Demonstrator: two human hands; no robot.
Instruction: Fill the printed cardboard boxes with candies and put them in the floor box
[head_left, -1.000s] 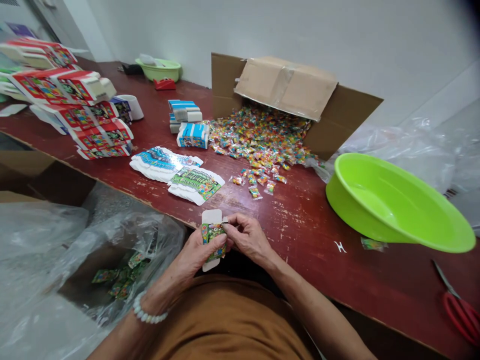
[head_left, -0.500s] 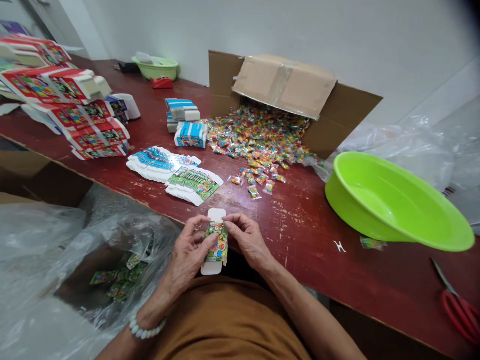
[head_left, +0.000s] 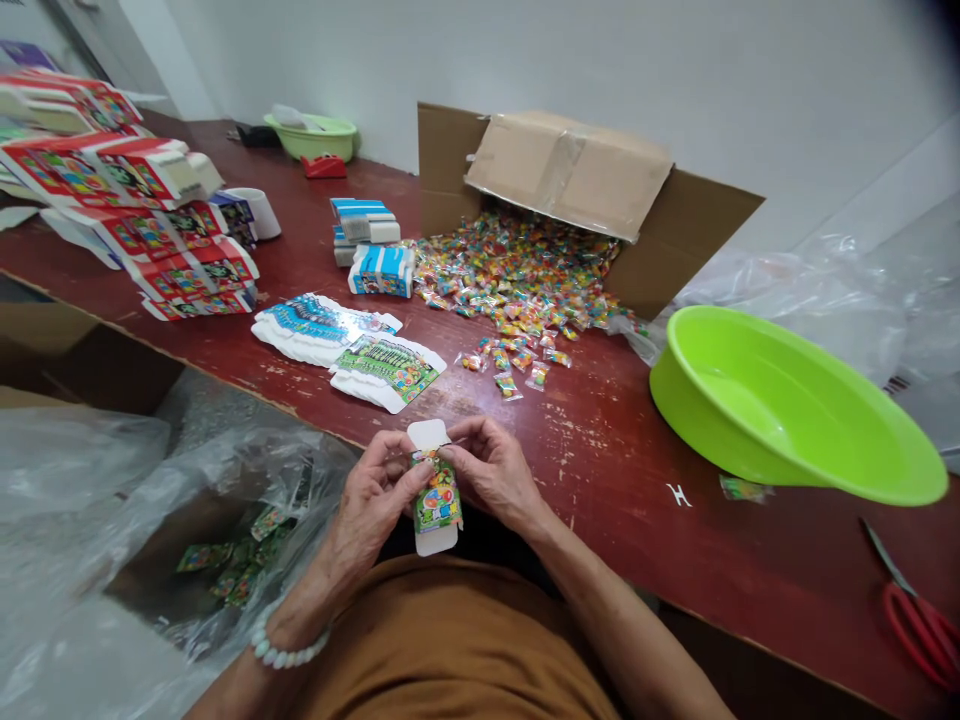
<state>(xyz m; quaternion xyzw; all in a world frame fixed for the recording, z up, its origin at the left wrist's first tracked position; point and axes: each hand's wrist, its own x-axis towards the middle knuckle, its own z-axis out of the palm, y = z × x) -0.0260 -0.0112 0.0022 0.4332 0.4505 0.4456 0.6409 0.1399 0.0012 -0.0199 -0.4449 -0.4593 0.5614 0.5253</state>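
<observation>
Both my left hand [head_left: 371, 510] and my right hand [head_left: 491, 475] pinch the upper part of a small printed paperboard box [head_left: 437, 505] in front of my body. Its face is green and multicoloured, and white flaps stick out at both ends. My fingers hide part of its top edge. Just beyond my hands, two flat printed box blanks [head_left: 388, 372] lie on the table, apart from my fingers. A white beaded bracelet [head_left: 289, 650] circles my left wrist.
A carton on its side spills wrapped sweets [head_left: 517, 275] across the red table [head_left: 600, 440]. Stacks of red printed boxes [head_left: 187, 260] stand left. A green basin [head_left: 787, 410] and red-handled scissors [head_left: 919, 625] lie right. A plastic-lined carton [head_left: 232, 565] sits below the table's near edge.
The small box has shifted slightly right and down and now stands more upright. My fingers have closed in around its upper part. The view has shifted slightly.
</observation>
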